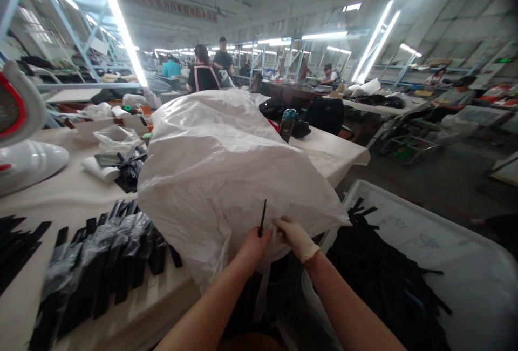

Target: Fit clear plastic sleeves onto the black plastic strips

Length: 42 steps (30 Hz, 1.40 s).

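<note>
A large white sack (226, 162), crumpled and bulging, lies across the table in front of me. My left hand (254, 245) is closed at its near edge, with a thin black strip (264, 213) standing up from between thumb and fingers. Whether those fingers also grip the sack is hidden. Beside it, my right hand (296, 238), in a pale glove, pinches the near side of the sack. What lies inside the sack cannot be seen.
Bundles of black strips (109, 264), partly wrapped in clear plastic, lie on the table at left. A white bin (429, 237) holding black strips stands at right. A bottle (287, 124) is behind the sack. Several people work farther back.
</note>
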Motion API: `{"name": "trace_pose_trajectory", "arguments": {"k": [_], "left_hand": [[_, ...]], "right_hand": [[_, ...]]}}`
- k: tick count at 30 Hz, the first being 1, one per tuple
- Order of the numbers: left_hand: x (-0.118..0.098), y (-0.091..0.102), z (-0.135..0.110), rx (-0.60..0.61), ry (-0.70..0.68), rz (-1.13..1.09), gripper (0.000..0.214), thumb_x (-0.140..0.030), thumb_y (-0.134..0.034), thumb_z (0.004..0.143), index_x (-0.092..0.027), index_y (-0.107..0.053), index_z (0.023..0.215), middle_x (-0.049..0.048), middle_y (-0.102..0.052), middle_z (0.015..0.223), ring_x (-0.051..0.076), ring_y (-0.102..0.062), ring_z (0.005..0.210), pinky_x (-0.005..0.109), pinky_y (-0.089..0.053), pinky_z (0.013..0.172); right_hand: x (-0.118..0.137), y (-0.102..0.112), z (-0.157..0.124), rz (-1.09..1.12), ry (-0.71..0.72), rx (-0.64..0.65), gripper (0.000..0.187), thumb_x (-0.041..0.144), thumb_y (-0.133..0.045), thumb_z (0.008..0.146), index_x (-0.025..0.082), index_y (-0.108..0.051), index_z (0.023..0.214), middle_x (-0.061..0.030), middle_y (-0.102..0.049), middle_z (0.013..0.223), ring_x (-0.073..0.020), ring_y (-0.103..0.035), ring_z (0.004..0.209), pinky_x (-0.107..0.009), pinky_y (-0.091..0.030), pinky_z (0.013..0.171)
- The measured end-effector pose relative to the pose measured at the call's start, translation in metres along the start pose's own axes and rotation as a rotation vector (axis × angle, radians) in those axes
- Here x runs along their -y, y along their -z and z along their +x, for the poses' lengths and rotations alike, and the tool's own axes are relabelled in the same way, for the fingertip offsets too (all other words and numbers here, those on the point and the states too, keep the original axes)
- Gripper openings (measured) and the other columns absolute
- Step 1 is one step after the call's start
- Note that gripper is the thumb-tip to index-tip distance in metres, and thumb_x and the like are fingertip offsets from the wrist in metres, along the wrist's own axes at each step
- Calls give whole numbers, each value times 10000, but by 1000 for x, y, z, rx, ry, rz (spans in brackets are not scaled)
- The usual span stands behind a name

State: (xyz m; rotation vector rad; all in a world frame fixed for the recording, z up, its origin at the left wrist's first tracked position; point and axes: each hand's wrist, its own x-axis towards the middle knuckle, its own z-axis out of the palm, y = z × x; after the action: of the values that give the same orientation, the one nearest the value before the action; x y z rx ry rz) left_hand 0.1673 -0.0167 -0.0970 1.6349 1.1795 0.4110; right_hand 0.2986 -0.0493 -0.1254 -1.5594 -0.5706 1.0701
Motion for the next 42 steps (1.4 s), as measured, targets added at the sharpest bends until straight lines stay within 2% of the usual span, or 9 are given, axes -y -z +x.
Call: {"name": "trace_pose_trajectory", "arguments": {"k": [4,9,12,16,22,25,30,36,42], "left_hand": [[16,-18,17,33,39,133,269,-313,-569,844,-143,-579,1053,62,-624,1052,188,-612,910,398,-504,792],[35,-24,28,43,77,243,278,-305,-557,853,-159,-567,1089,68,-598,1114,206,-592,971,416,-492,824],[37,-23,29,46,75,264,264,-308,-553,855,-156,-575,1069,64,-606,1092,201,-596,956,409,-495,815],[25,-14,23,18,64,231,230,-319,-545,858,-141,-591,997,50,-629,998,174,-611,870,378,-503,768],[6,4,-2,-3,51,-5,152,-279,-531,824,-145,-590,784,-35,-558,543,90,-499,467,206,-364,456],[-4,17,-21,16,70,-139,182,-317,-458,829,-167,-558,809,-35,-583,526,66,-409,366,192,-256,367],[-15,59,-63,32,100,-276,260,-404,-552,730,-171,-537,844,-81,-495,460,56,-344,345,174,-198,347],[-12,98,-99,-28,45,-363,321,-452,-651,653,-157,-594,766,-109,-357,469,44,-280,399,180,-216,391],[-5,110,-100,-179,-153,-234,199,-339,-623,699,-141,-620,688,-25,-549,627,115,-486,630,235,-393,632]], "right_hand": [[-14,7,-32,28,51,-102,323,481,-587,694,186,-576,824,-20,-623,752,-134,-554,617,-255,-431,570],[-84,-8,-89,-16,117,-360,541,439,-680,623,188,-531,1079,-94,-570,1158,-247,-491,1112,-324,-389,911],[-117,-29,-95,-23,72,-127,719,320,-732,573,224,-450,1227,-67,-544,1227,-235,-469,1168,-326,-369,945],[-129,-34,-98,-1,-158,129,315,305,-640,661,146,-628,933,-47,-656,806,-191,-618,774,-290,-449,709],[-89,-7,-152,258,-370,538,210,317,-679,656,140,-602,738,25,-559,522,-78,-491,412,-181,-339,407],[-50,-8,-169,665,-271,734,261,319,-696,643,180,-475,635,64,-484,456,-81,-486,398,-174,-351,395],[-4,-14,-154,1039,-254,677,181,184,-644,697,193,-465,714,44,-591,745,-58,-541,593,-167,-418,527],[11,-43,-133,611,-166,453,355,205,-656,687,176,-563,1029,19,-623,738,-4,-257,390,-163,-159,369],[13,-102,-142,-4,-90,512,231,323,-684,659,145,-549,600,73,-401,433,-39,-294,384,-217,-162,389]]}}
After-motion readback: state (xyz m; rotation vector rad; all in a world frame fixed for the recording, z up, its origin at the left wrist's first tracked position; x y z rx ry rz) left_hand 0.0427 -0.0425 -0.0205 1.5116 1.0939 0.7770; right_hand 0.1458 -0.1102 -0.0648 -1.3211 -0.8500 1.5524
